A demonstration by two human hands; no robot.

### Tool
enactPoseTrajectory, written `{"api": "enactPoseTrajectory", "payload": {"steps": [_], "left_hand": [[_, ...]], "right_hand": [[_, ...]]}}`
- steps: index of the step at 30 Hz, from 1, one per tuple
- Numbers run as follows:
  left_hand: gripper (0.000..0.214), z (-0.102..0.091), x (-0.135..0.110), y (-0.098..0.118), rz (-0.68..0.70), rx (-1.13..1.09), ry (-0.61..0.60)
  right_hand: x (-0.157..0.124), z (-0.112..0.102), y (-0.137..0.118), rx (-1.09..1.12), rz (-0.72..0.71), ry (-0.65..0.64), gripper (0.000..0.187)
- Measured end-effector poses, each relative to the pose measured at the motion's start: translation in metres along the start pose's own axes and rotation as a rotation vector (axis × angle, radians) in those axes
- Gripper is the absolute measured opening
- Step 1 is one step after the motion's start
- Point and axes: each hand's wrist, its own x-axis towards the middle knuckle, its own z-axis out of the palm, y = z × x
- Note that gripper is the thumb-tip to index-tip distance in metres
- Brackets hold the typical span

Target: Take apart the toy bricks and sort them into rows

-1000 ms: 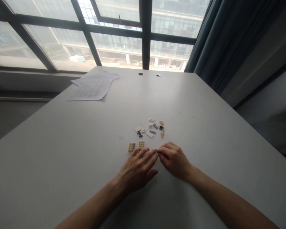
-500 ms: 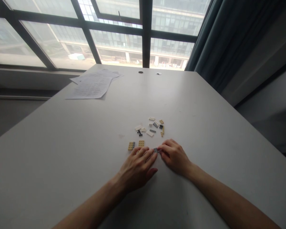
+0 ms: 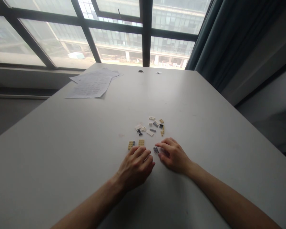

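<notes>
A small dark grey studded brick piece [image 3: 156, 150] lies on the white table between my hands. My right hand [image 3: 173, 156] is beside it, thumb and index finger apart on either side of its right end; whether a fingertip touches it I cannot tell. To its left is my left hand [image 3: 138, 163], loosely bent, fingers slightly apart, with nothing visible in it. Just beyond the left fingers sit a tan plate with a grey strip along its right side [image 3: 131, 145] and a plain tan plate [image 3: 141, 142]. The left fingers partly cover the near edges of both.
Farther out lies a loose cluster: white tiles [image 3: 150, 133], black pieces [image 3: 139, 132], a grey strip [image 3: 153, 130], a tan angled piece [image 3: 162, 130] and a white studded strip [image 3: 152, 118]. Papers [image 3: 90, 84] rest at the table's far left, before the window. A curtain [image 3: 216, 47] hangs at right.
My left hand has drawn back to the left, away from the dark grey piece. The right fingers have parted and let go of it, so it now shows whole on the table.
</notes>
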Motion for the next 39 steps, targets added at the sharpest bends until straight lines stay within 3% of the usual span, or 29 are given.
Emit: {"api": "enactPoseTrajectory", "payload": {"steps": [5,15,28,39], "left_hand": [[0.011,0.0,0.0,0.001,0.018,0.01,0.035],[0.014,0.002,0.0,0.001,0.08,0.016,0.082],[0.021,0.006,-0.005,0.004,0.14,0.044,0.051],[0.004,-0.005,-0.002,-0.014,-0.202,0.22,0.216]], "right_hand": [[0.003,0.001,0.001,-0.024,-0.005,-0.048,0.03],[0.007,0.006,-0.002,-0.021,0.044,-0.022,0.022],[0.031,0.022,-0.011,-0.073,0.055,0.021,0.014],[0.027,0.02,-0.014,-0.049,0.043,-0.009,0.015]]}}
